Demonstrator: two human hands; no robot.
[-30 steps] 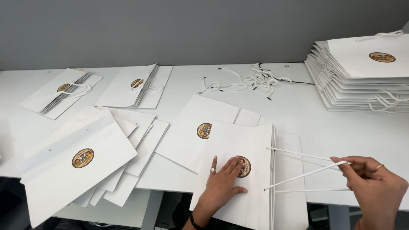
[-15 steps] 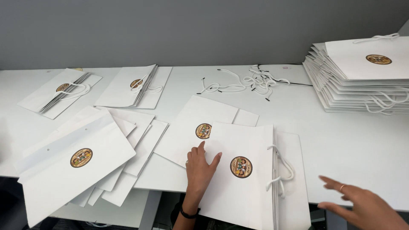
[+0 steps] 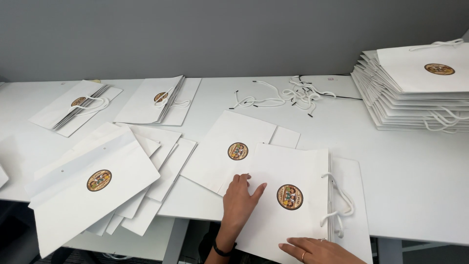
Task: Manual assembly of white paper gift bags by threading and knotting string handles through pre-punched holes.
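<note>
A flat white paper bag (image 3: 293,220) with a round brown sticker and white cord handles (image 3: 339,205) lies at the table's near edge. My left hand (image 3: 240,198) rests flat on its left edge, fingers spread. At the bag's bottom edge my right hand (image 3: 317,250) lies flat, a ring on one finger. Neither hand grips anything. A second flat bag (image 3: 229,146) lies partly under the first.
A tall stack of finished bags (image 3: 415,93) stands at the far right. Loose white cords (image 3: 288,95) lie at the back centre. Several flat bags without handles (image 3: 97,181) are fanned at the left. Two more bags with handles (image 3: 156,100) lie behind them.
My right hand let go of the stretched cord handles and moved left onto the bag's bottom edge. My left hand slid off the sticker to the bag's left edge. The handles now lie slack.
</note>
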